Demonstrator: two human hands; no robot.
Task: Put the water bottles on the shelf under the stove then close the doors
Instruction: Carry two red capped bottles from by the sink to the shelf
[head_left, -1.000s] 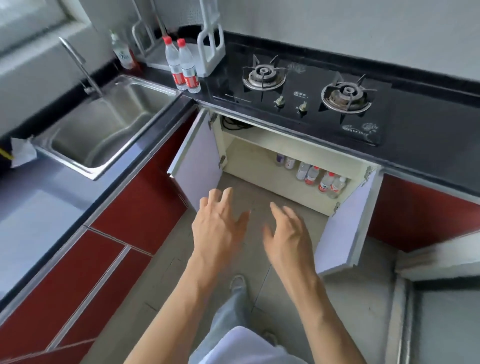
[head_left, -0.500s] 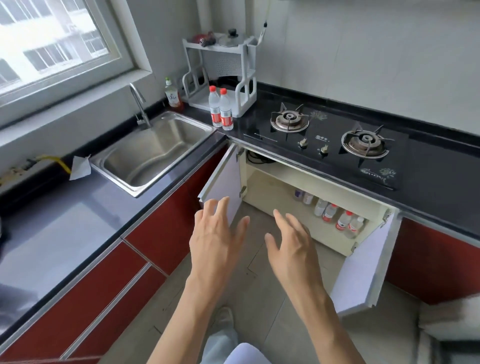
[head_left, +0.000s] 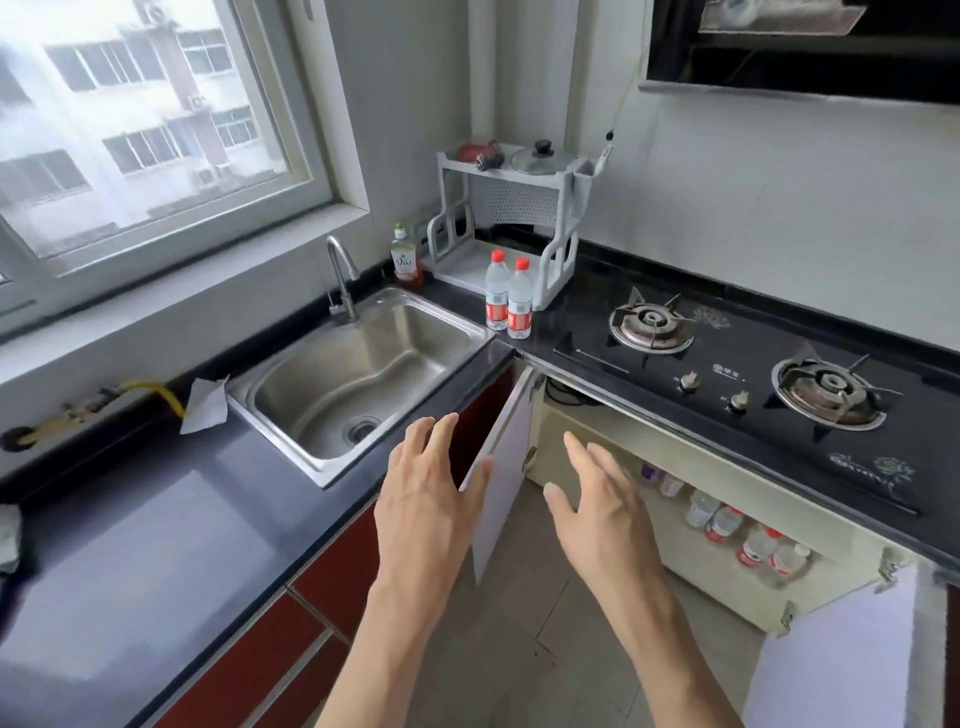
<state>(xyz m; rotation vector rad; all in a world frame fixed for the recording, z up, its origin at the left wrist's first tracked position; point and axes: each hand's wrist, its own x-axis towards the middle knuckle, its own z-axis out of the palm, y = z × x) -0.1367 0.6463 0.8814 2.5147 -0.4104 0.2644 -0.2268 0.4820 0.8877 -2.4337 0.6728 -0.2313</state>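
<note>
Two clear water bottles (head_left: 509, 297) with red caps and red labels stand side by side on the black counter, between the sink and the stove (head_left: 737, 364). Under the stove the cabinet stands open, its left door (head_left: 506, 467) and right door (head_left: 831, 654) swung outward. Several bottles (head_left: 748, 540) line the cream shelf (head_left: 660, 452) inside. My left hand (head_left: 428, 499) and my right hand (head_left: 602, 506) hover empty with fingers spread, in front of the left door, well short of the two bottles.
A steel sink (head_left: 358, 379) with a tap (head_left: 343, 275) sits left of the bottles. A white rack (head_left: 511, 234) with a pot lid stands behind them, a dish soap bottle (head_left: 405, 257) beside it. Red cabinet fronts (head_left: 291, 644) run along the left counter.
The view has lifted from the open cabinet toward the counter and window. Both hands have risen and stayed empty and spread.
</note>
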